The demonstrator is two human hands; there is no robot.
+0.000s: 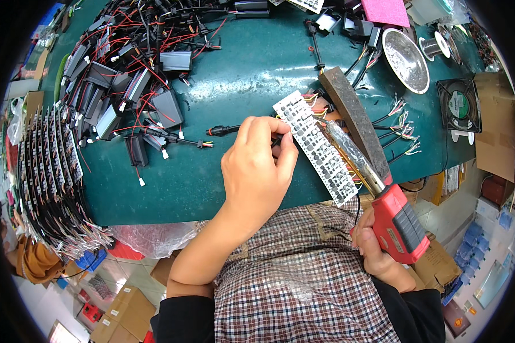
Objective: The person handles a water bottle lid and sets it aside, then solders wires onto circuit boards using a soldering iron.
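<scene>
My right hand (377,251) grips the red handle of a soldering gun (399,224). Its long metal barrel reaches up and left, and the tip is over the upper part of a white circuit board panel (312,143) dotted with small dark components. At the panel's left edge my left hand (257,166) is closed in a pinch; what lies between the fingertips is mostly hidden. A black cable (222,130) runs behind that hand. Coloured wires fan out from the panel's right side, beside a dark heavy bar (355,120).
Black boxes with red wires (137,86) are heaped at the far left. A stack of wired boards (51,154) stands on the left edge. A metal bowl (406,60), a solder wire spool (435,46) and a small fan (459,106) sit at the right. Stripped cable ends (403,128) lie beyond the bar.
</scene>
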